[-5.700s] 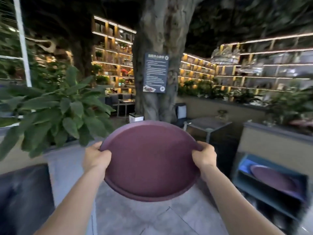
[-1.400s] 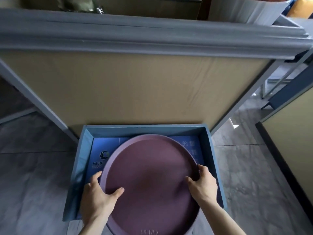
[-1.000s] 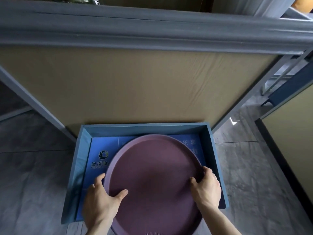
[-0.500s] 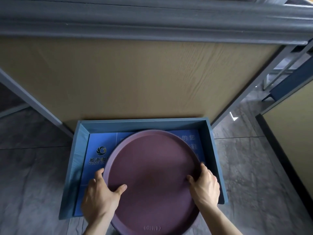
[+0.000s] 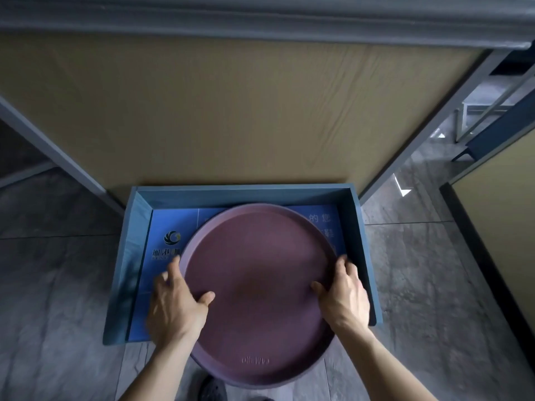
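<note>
Two bare hands hold a big round tray (image 5: 260, 285), dull purple, with a matt, finely grained face and a low raised rim. The left hand (image 5: 173, 308) has its thumb laid on the inner face and its fingers spread outside the rim. They are blurred, so how far they wrap under cannot be told. The right hand (image 5: 344, 302) clasps the opposite edge, thumb inside and fingers curled over the rim. The tray lies mostly inside a shallow rectangular box (image 5: 139, 224) with smooth grey-blue walls and an open near side. Its near edge juts out past that side, above the floor (image 5: 58, 285). Whether its underside rests on the bottom of the box cannot be made out. A glossy blue printed sheet (image 5: 162, 273) lines the box. It carries a round logo and white characters, and the tray covers most of both. Raised lettering near the tray's near rim is too faint to read. Behind the box stands a tan panel (image 5: 231, 111) with a faint wood-like grain, under a grey moulded ledge (image 5: 260, 21) cut off at the top. The floor is grey stone-look tile. A dark shoe (image 5: 212, 389) shows partly at the bottom edge.
</note>
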Demonstrator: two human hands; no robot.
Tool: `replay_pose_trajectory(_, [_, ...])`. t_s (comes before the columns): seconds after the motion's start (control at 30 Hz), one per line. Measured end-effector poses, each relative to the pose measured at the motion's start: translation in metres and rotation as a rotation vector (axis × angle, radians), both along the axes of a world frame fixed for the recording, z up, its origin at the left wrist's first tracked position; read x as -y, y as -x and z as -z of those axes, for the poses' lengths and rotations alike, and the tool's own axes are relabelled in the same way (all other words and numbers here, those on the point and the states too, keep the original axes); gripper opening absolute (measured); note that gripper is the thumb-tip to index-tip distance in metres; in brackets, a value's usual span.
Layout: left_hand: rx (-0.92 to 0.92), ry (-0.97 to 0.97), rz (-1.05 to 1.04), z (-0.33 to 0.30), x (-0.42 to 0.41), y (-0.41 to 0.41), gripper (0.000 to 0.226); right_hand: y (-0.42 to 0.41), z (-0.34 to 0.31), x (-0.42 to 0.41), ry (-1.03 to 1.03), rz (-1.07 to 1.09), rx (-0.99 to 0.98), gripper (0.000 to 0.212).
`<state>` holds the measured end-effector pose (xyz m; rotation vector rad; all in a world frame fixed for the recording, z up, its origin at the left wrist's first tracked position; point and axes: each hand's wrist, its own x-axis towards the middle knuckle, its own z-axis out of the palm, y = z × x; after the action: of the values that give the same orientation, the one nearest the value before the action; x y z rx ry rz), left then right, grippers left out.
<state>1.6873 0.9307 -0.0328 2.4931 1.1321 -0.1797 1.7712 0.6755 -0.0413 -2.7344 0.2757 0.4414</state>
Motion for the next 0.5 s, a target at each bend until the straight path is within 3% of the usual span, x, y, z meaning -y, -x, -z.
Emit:
replay_pose_trajectory(0.1, [0.03,-0.137,0.319,-0.005,0.016,0.0,0.113,0.023,-0.001,-0.003,0.063,-0.306,0.023,0.121])
replay_pose_trajectory(0.17, [-0.027,-0.074,0.457,-0.005,0.028,-0.001,0.123,0.033,0.001,-0.002,0.102,-0.472,-0.041,0.126])
replay_pose_trajectory(0.33, [-0.203,-0.008,0.569,0.012,0.036,0.011,0.146,0.034,0.005,0.003,0.14,-0.557,-0.126,0.141])
replay_pose_trajectory(0.5, [-0.205,-0.049,0.589,0.019,0.03,0.013,0.148,0.033,0.008,0.0,0.158,-0.559,-0.113,0.142])
